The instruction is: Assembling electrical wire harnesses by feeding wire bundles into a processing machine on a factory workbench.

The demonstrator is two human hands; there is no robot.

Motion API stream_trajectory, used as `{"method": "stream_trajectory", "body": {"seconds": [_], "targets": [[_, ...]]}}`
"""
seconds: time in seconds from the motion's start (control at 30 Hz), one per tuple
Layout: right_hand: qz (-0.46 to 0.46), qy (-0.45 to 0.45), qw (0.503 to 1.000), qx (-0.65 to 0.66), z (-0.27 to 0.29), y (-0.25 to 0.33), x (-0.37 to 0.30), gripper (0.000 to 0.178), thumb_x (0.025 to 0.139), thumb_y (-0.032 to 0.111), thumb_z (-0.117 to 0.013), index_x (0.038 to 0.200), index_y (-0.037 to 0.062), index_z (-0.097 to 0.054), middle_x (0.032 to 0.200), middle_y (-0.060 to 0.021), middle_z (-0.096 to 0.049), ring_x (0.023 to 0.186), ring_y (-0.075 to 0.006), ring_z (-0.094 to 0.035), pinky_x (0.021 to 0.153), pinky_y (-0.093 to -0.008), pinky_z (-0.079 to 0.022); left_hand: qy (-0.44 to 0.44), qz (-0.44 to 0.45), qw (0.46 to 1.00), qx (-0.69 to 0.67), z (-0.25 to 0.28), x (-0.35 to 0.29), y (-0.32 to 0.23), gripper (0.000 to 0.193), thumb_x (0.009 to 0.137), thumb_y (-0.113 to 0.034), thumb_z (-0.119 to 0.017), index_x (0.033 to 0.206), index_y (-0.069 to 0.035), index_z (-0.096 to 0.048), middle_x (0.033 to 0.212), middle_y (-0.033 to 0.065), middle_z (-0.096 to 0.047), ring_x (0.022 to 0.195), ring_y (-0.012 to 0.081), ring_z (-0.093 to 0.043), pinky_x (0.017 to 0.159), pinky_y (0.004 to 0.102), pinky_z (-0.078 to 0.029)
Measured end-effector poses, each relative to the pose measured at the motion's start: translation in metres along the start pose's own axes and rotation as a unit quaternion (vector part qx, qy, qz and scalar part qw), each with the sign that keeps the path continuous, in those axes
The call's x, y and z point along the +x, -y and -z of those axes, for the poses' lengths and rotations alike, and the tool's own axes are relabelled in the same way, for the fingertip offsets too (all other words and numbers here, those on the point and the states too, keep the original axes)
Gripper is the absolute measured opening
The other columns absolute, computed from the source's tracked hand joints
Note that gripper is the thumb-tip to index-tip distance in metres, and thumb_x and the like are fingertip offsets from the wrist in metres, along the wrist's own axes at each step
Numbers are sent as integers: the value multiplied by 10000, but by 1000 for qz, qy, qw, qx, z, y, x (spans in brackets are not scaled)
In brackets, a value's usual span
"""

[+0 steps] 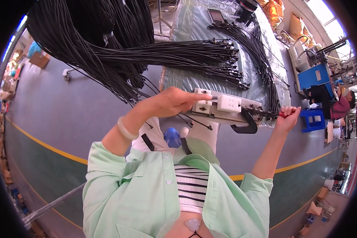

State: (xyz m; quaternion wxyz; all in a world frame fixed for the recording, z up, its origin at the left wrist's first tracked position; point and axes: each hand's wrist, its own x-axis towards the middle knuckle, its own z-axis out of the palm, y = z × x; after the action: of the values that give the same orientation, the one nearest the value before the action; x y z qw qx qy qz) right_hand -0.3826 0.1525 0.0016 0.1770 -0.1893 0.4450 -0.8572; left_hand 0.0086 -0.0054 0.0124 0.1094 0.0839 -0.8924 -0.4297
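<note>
— While she leans over in that pale green shirt, what has each hand got?

— Left hand [174,102] lies flat-ish on the near end of the white jig [222,106], fingers stretched out, forefinger pressing along its top; nothing is gripped. Right hand [286,118] is closed in a fist round a red handle [283,115] at the jig's far right end.

— And the jig itself?

— It sits at the near edge of the bench, held down by a black C-clamp [246,123]. A thin black cable [194,121] runs out from under the left hand, off the bench edge.

— Beyond that?

— Clear plastic sheeting [194,23] covers the bench, and bundles of black cables [186,55] fan across it, connector ends pointing right. A thicker hank hangs at upper left.

— Any boxes or labels?

— A blue stool [312,119] just right of the bench; behind it a blue cabinet [314,77] with a small pale rectangular label on its face. Brown cardboard cartons [39,59] at far left, and more at lower right. Orange sacks [274,10] at the bench's far end. Yellow line [47,146] across the floor.
</note>
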Motion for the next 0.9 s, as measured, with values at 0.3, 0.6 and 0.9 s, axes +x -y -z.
{"method": "stream_trajectory", "body": {"seconds": [0.3,0.6,0.9], "targets": [[195,-181,945,-190,-12,-10,-26,267,937,175,-490,1136,1,-534,1132,-103,-568,1017,-175,-534,895,-315,-432,-181,-2,942,281,21,13,47,311,751,-114,-669,1048,-59,-597,988,82,-583,989,245,-549,829,357,-474],[330,-124,905,-239,-20,-5,-56,162,919,63,-486,1043,-17,-555,1161,-114,-561,1002,-166,-526,878,-285,-423,-160,48,896,412,22,37,80,291,728,-165,-696,980,-78,-578,953,72,-535,952,239,-537,771,355,-488],[332,-18,896,-295,-49,-19,-80,101,905,7,-486,967,-11,-562,1118,-121,-573,982,-181,-538,857,-282,-430,-107,88,933,333,16,20,59,256,701,-52,-685,910,-27,-539,927,123,-513,879,303,-557,749,391,-494]]}}
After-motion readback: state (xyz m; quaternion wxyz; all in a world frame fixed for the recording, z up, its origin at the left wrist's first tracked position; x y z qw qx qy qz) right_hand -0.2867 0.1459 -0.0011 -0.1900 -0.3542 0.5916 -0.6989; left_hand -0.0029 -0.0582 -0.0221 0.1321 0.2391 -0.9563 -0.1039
